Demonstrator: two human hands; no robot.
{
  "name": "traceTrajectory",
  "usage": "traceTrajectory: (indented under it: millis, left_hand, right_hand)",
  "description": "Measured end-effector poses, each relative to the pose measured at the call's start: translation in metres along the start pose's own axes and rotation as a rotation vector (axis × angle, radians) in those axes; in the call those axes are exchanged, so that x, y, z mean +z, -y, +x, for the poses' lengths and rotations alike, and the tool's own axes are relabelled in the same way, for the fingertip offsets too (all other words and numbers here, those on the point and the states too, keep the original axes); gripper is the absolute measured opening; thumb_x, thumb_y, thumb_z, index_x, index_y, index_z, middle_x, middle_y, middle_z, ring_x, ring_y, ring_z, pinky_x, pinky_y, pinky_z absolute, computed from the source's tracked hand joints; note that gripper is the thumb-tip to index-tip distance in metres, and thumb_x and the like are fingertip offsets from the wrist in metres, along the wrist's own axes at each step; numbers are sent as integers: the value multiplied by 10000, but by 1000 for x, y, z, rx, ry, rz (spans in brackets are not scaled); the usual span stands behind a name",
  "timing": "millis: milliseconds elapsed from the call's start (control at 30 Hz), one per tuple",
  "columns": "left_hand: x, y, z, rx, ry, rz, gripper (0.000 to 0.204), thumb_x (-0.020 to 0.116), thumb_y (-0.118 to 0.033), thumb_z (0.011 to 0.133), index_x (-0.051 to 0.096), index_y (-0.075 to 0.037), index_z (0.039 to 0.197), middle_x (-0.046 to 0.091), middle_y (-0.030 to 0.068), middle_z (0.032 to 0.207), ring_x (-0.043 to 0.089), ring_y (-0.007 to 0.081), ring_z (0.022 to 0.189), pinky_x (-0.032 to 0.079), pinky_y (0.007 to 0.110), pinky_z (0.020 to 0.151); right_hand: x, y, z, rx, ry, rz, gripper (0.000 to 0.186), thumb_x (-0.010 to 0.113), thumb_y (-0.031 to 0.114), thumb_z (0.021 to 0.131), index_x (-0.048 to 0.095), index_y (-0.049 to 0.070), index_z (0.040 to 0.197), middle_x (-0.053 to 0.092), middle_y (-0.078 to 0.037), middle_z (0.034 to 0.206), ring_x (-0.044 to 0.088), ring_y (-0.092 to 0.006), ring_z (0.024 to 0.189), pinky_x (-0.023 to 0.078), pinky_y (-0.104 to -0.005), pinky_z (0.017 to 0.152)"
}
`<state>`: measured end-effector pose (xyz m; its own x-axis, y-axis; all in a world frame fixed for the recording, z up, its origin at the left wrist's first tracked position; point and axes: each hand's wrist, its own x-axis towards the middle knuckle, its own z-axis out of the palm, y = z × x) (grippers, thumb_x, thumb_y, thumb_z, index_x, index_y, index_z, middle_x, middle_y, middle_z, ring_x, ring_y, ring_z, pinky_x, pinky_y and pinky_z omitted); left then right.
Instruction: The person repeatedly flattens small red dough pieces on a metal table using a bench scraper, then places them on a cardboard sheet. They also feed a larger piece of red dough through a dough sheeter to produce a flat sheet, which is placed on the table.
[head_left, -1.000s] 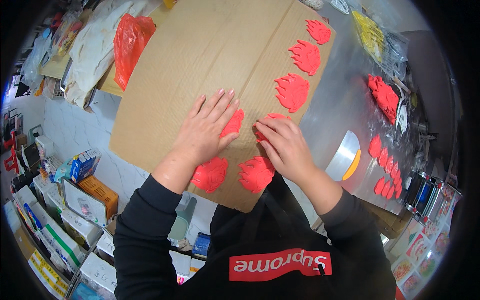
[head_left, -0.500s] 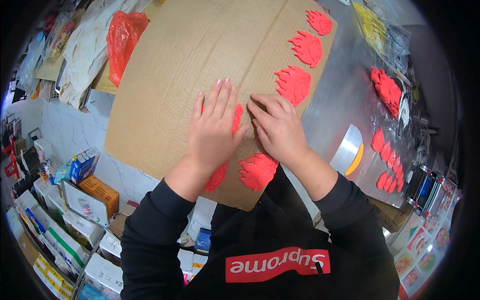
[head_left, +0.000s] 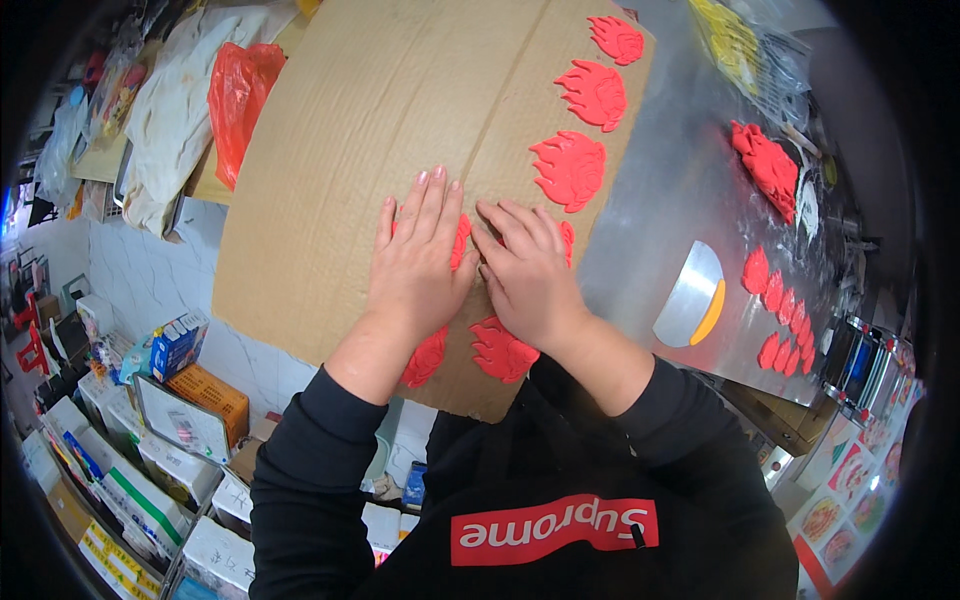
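Observation:
A large brown cardboard sheet bears several red, flame-shaped pieces that look like dough. My left hand lies flat on one of them, fingers stretched out, and red shows along its edge. Close beside it, my right hand rests with slightly bent fingers over another piece, whose red rim peeks out on the right. Both covered pieces are mostly hidden. Nearer to me lie a whole flame piece and a partly covered one. Along the right edge runs a row of flame pieces.
On the metal table to the right lie a scraper with a yellow handle, a red dough lump and small red leaf-shaped pieces. A red plastic bag hangs at the far left. An orange basket stands lower left.
The right hand has shifted slightly left, so the rim of the piece under it now shows. The left hand stays flat on its piece. The whole view has moved a little.

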<state>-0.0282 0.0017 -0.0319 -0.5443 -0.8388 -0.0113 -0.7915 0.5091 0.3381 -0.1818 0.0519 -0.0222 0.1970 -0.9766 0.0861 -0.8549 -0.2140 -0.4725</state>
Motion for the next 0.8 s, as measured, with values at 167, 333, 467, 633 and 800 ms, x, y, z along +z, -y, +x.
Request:
traceTrajectory:
  millis: [167, 333, 467, 633, 800]
  left_hand:
    - [-8, 5, -6, 89, 41, 39, 604, 567, -305, 864, 394, -76, 1395, 339, 78, 1478, 286, 213, 1380, 192, 481, 1126]
    - [-8, 9, -7, 127, 66, 71, 579, 562, -305, 870, 413, -89, 1386, 369, 55, 1464, 302, 194, 1372, 191, 482, 1129]
    - [-7, 11, -6, 129, 74, 91, 584, 553, -321, 877, 401, -94, 1394, 363, 55, 1467, 296, 196, 1374, 188, 480, 1130]
    - [-11, 17, -10, 38, 74, 4, 632, 555, -343, 878, 356, -83, 1419, 333, 79, 1484, 270, 230, 1388, 175, 484, 1130]
    - [-36, 38, -24, -116, 50, 51, 657, 559, -353, 878, 337, -64, 1425, 306, 106, 1496, 252, 261, 1397, 162, 488, 1127]
  right_hand:
    - [2, 10, -3, 54, 8, -68, 436, 549, 50, 774, 546, -50, 1198, 412, -188, 1381, 351, -324, 1315, 247, -515, 1084]
    - [13, 19, -5, 101, 27, -4, 483, 545, 75, 815, 489, -28, 1284, 343, -220, 1434, 284, -376, 1353, 202, -525, 1097]
    - [18, 20, -7, 107, 31, 32, 487, 533, 71, 825, 473, -35, 1297, 326, -234, 1440, 258, -391, 1363, 190, -520, 1102]
    - [15, 21, -8, 108, 13, 27, 484, 535, 64, 828, 468, -24, 1300, 329, -229, 1438, 255, -391, 1364, 198, -520, 1100]
    - [1, 13, -12, 71, -38, 40, 464, 591, 94, 796, 521, -21, 1241, 384, -217, 1400, 303, -381, 1342, 232, -508, 1094]
